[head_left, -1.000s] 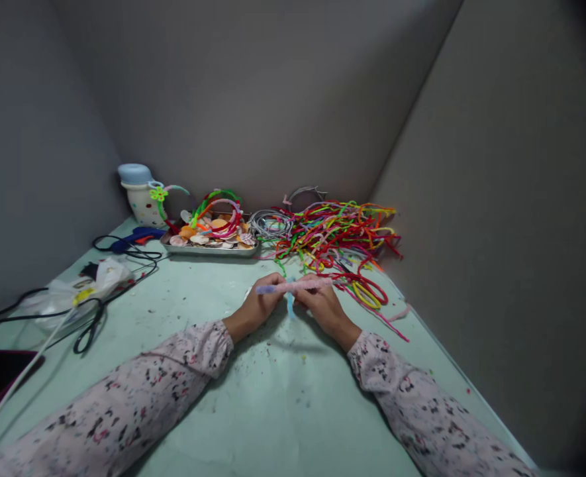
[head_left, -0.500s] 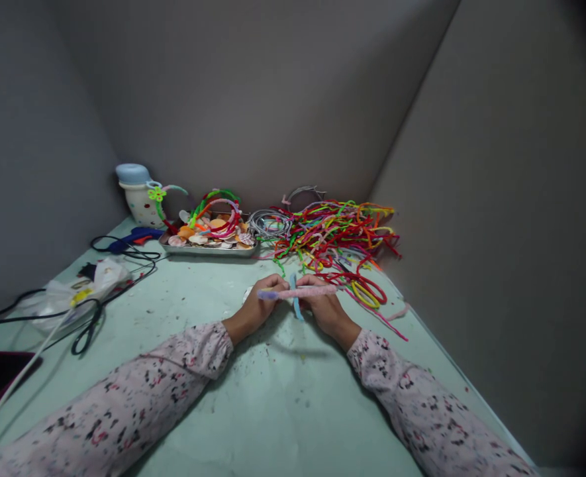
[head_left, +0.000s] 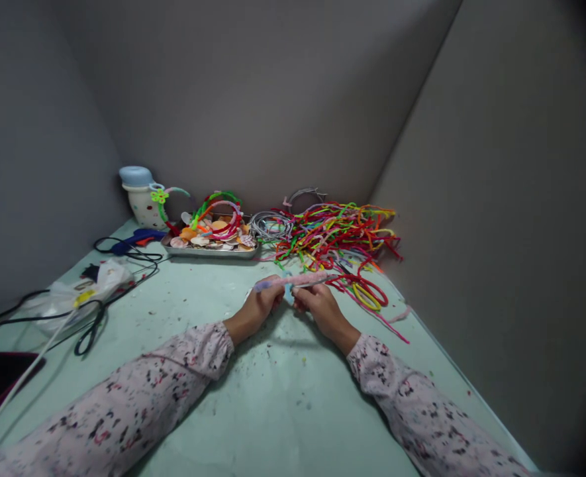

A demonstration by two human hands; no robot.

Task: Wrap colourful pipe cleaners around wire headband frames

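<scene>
Near the middle of the table, my left hand point(head_left: 260, 306) is closed on a fuzzy strip point(head_left: 305, 278), pink with a purple left end. The strip runs sideways above both hands. A short light-blue fuzzy piece point(head_left: 289, 291) crosses it between my fingertips, partly hidden. My right hand point(head_left: 322, 306) has thumb and fingers pinched at the blue piece, just under the pink strip.
A metal tray point(head_left: 213, 253) of shells and fuzzy rings stands at the back, beside a cup point(head_left: 146, 204). Coloured fuzzy stems point(head_left: 342, 232) lie heaped at the back right. Black cable point(head_left: 90, 338) and a plastic bag point(head_left: 59, 298) lie at left.
The pink strip has tilted, its right end raised, and moved slightly left. The blue piece now shows less between my hands. My right fingers have shifted around it.
</scene>
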